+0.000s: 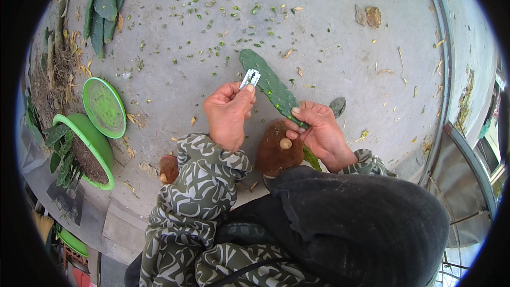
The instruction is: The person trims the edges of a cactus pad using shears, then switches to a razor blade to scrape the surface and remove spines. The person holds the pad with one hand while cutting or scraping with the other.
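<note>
My left hand (pixel 230 113) pinches a double-edged razor blade (pixel 251 77) between thumb and fingers. The blade lies over the left edge of a long green cactus pad (pixel 267 76); whether it touches the pad cannot be told. My right hand (pixel 320 127) grips the lower end of the pad, thumb on top. The pad slants from upper left to lower right, with bright green cut spots along its lower left edge. Small green cut bits (pixel 235 15) are scattered on the concrete floor (pixel 338 63) beyond it.
Several cactus pads (pixel 105 0) lie at upper left, near uprooted stems (pixel 51 56). A green pot (pixel 93 139) of soil and cactus lies tipped beside a green saucer (pixel 104 107). Stones (pixel 373 16) lie upper right. My brown shoes (pixel 279 151) are below my hands.
</note>
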{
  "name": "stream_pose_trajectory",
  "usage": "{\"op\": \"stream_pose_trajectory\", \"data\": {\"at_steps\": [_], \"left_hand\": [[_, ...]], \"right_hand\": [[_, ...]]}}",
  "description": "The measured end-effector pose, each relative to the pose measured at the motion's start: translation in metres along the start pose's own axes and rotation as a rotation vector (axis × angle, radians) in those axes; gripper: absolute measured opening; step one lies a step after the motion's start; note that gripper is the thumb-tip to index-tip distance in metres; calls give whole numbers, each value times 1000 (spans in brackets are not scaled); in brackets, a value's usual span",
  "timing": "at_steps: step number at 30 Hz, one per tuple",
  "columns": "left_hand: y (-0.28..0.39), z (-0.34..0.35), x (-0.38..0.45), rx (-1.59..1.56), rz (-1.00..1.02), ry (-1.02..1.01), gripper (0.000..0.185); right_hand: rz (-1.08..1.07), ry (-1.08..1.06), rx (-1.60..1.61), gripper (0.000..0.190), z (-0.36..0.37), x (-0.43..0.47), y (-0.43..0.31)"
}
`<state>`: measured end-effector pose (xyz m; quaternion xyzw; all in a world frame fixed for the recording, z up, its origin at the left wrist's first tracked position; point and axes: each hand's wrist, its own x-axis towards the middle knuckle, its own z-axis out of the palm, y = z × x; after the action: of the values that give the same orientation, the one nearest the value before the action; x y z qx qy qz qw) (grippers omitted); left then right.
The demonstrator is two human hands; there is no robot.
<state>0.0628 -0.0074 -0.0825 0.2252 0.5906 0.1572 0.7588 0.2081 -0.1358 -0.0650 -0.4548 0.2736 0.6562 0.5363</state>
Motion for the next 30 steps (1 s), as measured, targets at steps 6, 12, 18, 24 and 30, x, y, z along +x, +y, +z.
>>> {"op": "stream_pose_trajectory", "data": {"at_steps": [6, 12, 18, 24, 30], "left_hand": [[0, 0, -2, 12, 21, 28, 12], [-1, 4, -8, 39, 28, 78, 12], [-3, 3, -10, 72, 59, 67, 12], [-7, 0, -13, 380, 323, 141, 7], [-16, -1, -11, 892, 981, 76, 20]], "right_hand": [[-8, -8, 0, 19, 1, -1, 0], [-10, 2, 8, 20, 3, -2, 1], [-21, 2, 6, 20, 4, -2, 1], [-21, 0, -1, 19, 4, -2, 0], [-19, 17, -7, 17, 4, -2, 1]]}}
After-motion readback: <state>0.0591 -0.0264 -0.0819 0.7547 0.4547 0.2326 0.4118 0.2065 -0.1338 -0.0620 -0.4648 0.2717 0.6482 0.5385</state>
